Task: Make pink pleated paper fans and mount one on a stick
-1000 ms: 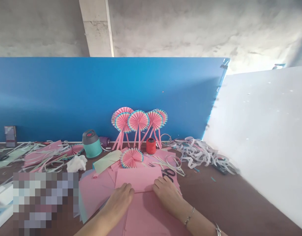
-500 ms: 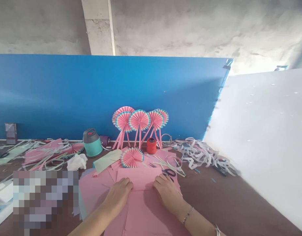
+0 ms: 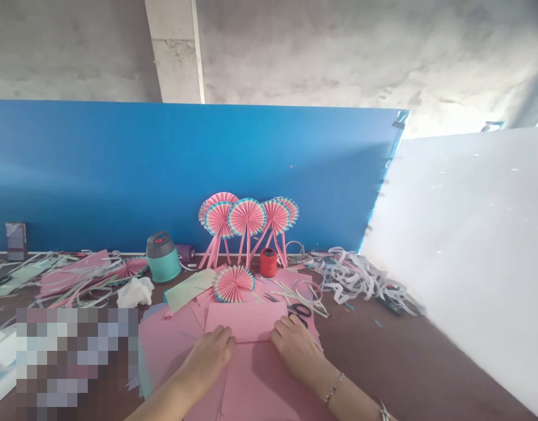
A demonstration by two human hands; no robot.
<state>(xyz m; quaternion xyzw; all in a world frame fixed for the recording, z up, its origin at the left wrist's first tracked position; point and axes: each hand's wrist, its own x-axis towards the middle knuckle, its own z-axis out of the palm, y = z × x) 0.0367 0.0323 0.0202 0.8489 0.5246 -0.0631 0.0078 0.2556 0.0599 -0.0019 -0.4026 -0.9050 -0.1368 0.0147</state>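
A pink paper sheet point(image 3: 247, 323) lies in front of me with its far part folded into a straight flap. At the left end of the fold, the curled fingers of my left hand point(image 3: 211, 352) grip the paper. My right hand point(image 3: 296, 346) pinches the right end the same way, its fingertips partly hidden. More pink sheets point(image 3: 168, 345) are spread beneath. Just past the flap rests a round pleated paper fan point(image 3: 234, 285), pink with a striped rim. Black-handled scissors point(image 3: 300, 311) lie beyond my right hand, their blades partly covered.
Several pleated fans point(image 3: 247, 216) stand against the blue partition point(image 3: 199, 146). Near them are a red spool point(image 3: 268, 263) and a teal container point(image 3: 162, 261). White paper strips point(image 3: 348, 275) are heaped at right; crumpled white tissue point(image 3: 135, 292) sits left. A white panel point(image 3: 462, 234) borders the right side.
Both hands keep their hold at the two ends of the fold, with hardly any movement. The whole view has shifted slightly.
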